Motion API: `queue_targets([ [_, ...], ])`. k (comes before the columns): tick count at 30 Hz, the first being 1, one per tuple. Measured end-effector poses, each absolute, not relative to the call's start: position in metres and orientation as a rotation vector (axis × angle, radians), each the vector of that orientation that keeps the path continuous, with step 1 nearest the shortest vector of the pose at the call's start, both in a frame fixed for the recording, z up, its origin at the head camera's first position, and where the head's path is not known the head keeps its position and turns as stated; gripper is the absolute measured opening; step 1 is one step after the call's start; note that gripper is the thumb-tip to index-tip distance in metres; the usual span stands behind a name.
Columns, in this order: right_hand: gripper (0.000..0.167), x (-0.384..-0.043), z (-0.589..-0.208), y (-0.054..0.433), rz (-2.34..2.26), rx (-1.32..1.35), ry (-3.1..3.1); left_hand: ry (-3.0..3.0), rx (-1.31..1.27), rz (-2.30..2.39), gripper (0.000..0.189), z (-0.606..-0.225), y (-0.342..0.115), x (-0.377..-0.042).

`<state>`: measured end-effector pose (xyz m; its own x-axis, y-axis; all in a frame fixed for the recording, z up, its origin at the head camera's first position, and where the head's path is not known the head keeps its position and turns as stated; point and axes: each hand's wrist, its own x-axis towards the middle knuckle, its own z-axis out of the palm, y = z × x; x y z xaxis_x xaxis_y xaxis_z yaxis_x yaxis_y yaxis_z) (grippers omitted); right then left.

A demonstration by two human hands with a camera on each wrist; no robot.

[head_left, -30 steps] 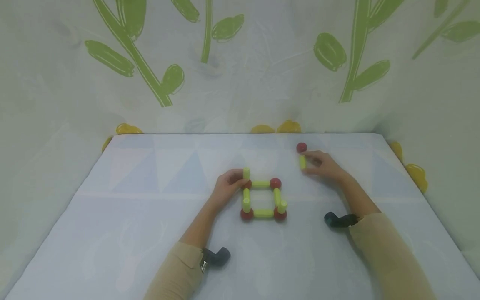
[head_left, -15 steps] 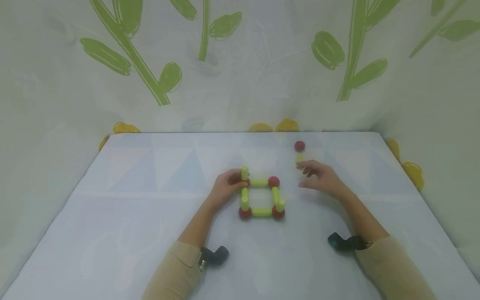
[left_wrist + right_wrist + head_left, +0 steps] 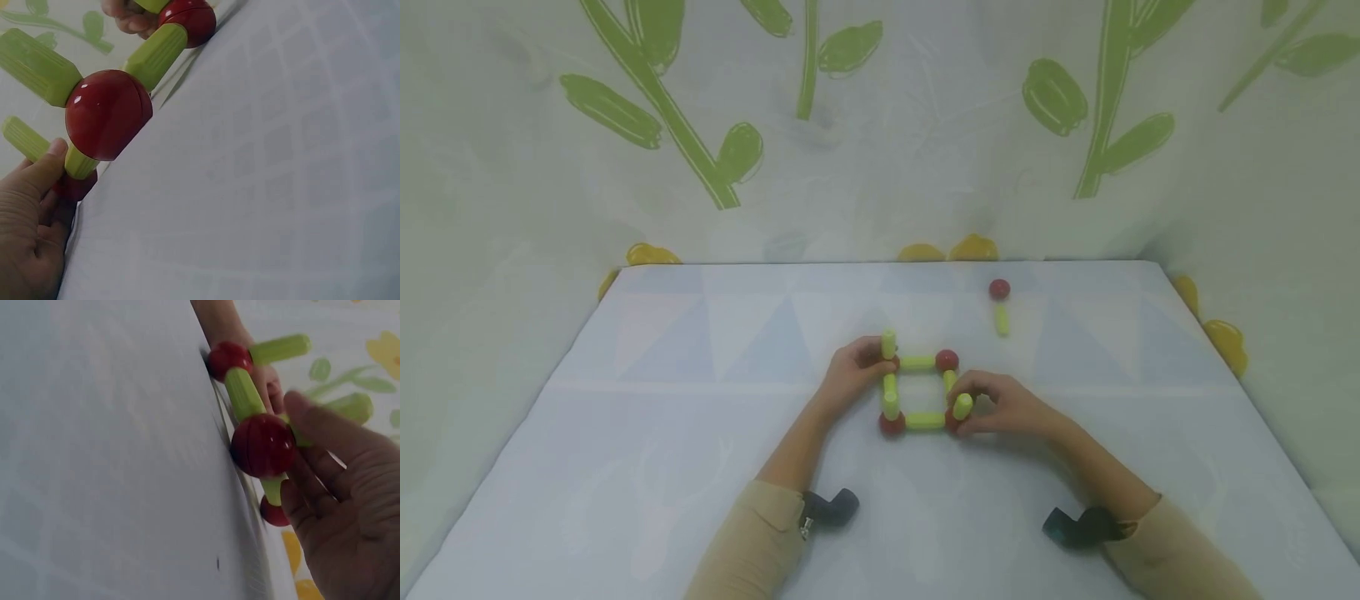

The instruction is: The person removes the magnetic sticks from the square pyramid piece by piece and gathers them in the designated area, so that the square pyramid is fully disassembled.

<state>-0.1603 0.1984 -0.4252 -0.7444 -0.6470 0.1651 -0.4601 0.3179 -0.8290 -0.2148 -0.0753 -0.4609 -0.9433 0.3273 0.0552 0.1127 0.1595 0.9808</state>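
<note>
A square ball-and-stick toy frame [image 3: 926, 421] of red balls and yellow-green sticks lies on the table between the hands. Sticks rise from three of its corners; the far right ball [image 3: 947, 360] bears none. My left hand [image 3: 853, 372] grips the far left corner, its thumb against the red ball [image 3: 76, 186] in the left wrist view. At the near right corner, my right hand [image 3: 1011, 407] pinches around the base of the tilted upright stick [image 3: 962, 406]. The right wrist view shows its thumb over that stick, just past the red ball [image 3: 265, 445]. Fingers partly hide this joint.
Behind the frame, a loose red ball [image 3: 999, 289] and a yellow-green stick [image 3: 1002, 319] lie end to end on the white table [image 3: 647, 467]. A wall with painted green leaves [image 3: 1056, 96] stands along the table's far edge.
My right hand has let go of the loose stick by the far ball, come down toward me and taken hold at the frame's near right corner. My left hand keeps its grip.
</note>
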Motion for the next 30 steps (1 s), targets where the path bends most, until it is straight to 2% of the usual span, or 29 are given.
queue_targets([
  [4,0.028,-0.160,-0.427,0.197,-1.373,-0.947,2.428,2.267,0.435,1.889,0.031,-0.461,-0.075,-0.214],
  [8,0.026,-0.162,-0.427,0.202,-1.366,-0.910,2.477,2.271,0.440,1.900,0.031,-0.461,-0.075,-0.212],
  [16,0.023,-0.164,-0.422,0.206,-1.352,-0.655,2.613,2.329,0.427,1.846,0.031,-0.461,-0.076,-0.211],
  [19,0.029,-0.165,-0.422,0.206,-1.374,-0.589,2.677,2.364,0.395,1.784,0.033,-0.460,-0.076,-0.209],
  [25,0.052,-0.169,-0.428,0.207,-1.376,-0.511,2.869,2.409,0.369,1.676,0.035,-0.457,-0.079,-0.203],
  [30,0.052,-0.171,-0.431,0.206,-1.490,-0.480,2.906,2.368,0.438,1.677,0.033,-0.458,-0.082,-0.200],
])
